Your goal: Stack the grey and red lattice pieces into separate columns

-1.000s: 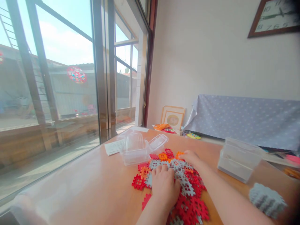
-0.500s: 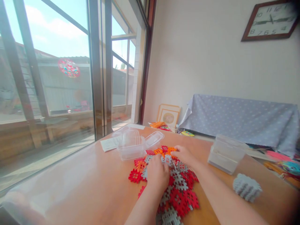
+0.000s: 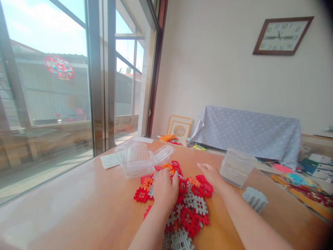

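Note:
A loose pile of flat, notched interlocking plastic pieces in red, grey and orange lies on the table before me. My left hand (image 3: 165,187) rests over the pile's left side, thumb apart from the fingers; its fingertips are partly hidden among the pieces. A red piece (image 3: 142,195) sits just left of it. My right hand (image 3: 212,175) is at the pile's right edge, fingers stretched out and nothing visible in them. Close to it are a red piece (image 3: 204,185) and an orange piece (image 3: 194,181). Grey pieces (image 3: 201,205) lie nearer to me.
Clear plastic containers (image 3: 137,165) and a paper sheet (image 3: 111,160) stand at the table's far left. Right of my right hand is another clear box (image 3: 238,168), with a stack of grey pieces (image 3: 255,199) nearer. A glass window (image 3: 52,97) borders the left.
My right hand has left the orange piece at the pile's far end and come to its right edge, fingers extended. The left hand's thumb has spread. The view has turned right.

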